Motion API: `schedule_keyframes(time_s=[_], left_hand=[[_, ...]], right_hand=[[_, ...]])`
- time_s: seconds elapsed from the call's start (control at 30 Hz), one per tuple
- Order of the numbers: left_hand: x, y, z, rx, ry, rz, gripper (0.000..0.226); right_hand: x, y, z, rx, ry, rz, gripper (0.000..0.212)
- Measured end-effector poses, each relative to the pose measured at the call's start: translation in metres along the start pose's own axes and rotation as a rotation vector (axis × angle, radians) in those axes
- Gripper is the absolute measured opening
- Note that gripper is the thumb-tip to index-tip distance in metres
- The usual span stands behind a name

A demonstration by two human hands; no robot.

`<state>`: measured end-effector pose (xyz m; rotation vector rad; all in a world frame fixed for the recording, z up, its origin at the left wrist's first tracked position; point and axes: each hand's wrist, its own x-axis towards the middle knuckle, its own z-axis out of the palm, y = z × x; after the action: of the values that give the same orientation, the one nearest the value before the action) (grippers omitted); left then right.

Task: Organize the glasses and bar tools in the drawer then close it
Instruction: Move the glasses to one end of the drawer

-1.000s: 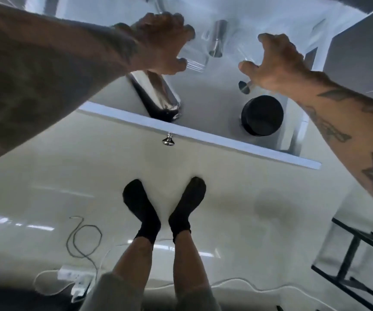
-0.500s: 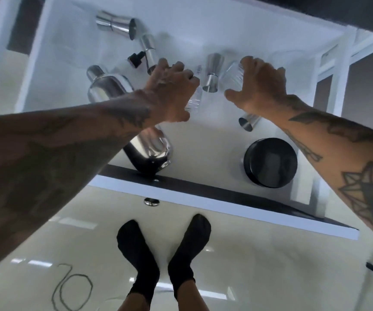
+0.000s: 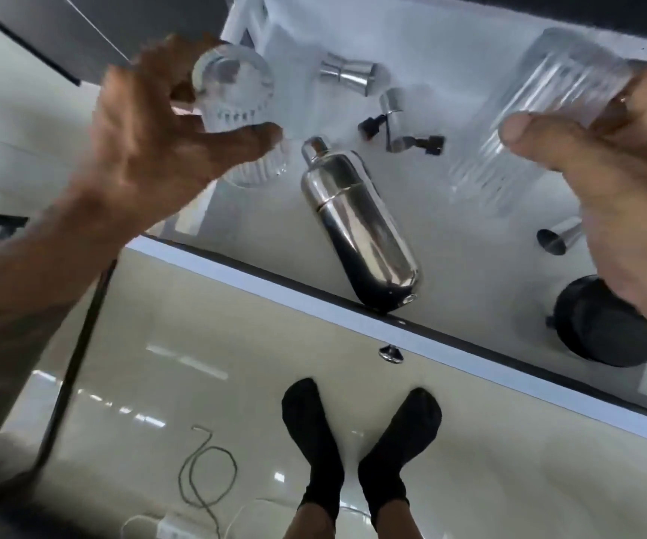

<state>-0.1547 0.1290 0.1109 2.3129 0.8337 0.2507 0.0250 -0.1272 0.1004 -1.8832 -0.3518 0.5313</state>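
The white drawer (image 3: 469, 266) stands pulled out in front of me. My left hand (image 3: 150, 149) holds a clear ribbed glass (image 3: 232, 87) lifted above the drawer's left end. My right hand (image 3: 617, 180) grips a second ribbed glass (image 3: 555, 95) raised over the right side. On the drawer floor a steel cocktail shaker (image 3: 356, 223) lies on its side, its base at the front wall. A steel jigger (image 3: 349, 77) lies at the back. Two steel pourers with black stoppers (image 3: 399, 122) lie beside it. Another jigger (image 3: 557, 239) and a round black lid (image 3: 605, 324) sit at the right.
The drawer front carries a small metal knob (image 3: 391, 354). Below are my feet in black socks (image 3: 356, 441) on a glossy floor, with loose cables (image 3: 201, 472) and a power strip at the lower left. A dark cabinet edge (image 3: 61, 44) runs at the upper left.
Both hands have closed on ribbed glasses and lifted them up and apart, left glass to the left, right glass to the right. The view has swung right.
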Motion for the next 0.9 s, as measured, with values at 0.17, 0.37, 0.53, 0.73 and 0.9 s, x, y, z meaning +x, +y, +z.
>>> schedule_keyframes(time_s=[0.17,0.37,0.53,0.73,0.9], left_hand=[[-0.016,-0.041,-0.018,-0.088,-0.158,-0.138,0.058],[-0.011,-0.058,0.005,0.051,-0.375,-0.068,0.055],[-0.008,-0.070,0.025,0.287,-0.599,-0.026,0.058],[-0.002,-0.077,0.029,0.344,-0.680,0.006,0.063],[-0.002,-0.075,0.031,0.384,-0.733,0.032,0.064]], right_hand=[[-0.030,-0.010,0.074,0.097,-0.325,0.047,0.060],[-0.046,0.010,0.125,-0.152,-0.454,-0.032,0.058],[-0.029,0.025,0.150,-0.527,-0.552,-0.277,0.056],[-0.019,0.055,0.166,-0.714,-0.650,-0.492,0.061],[-0.023,0.054,0.165,-0.869,-0.674,-0.566,0.063]])
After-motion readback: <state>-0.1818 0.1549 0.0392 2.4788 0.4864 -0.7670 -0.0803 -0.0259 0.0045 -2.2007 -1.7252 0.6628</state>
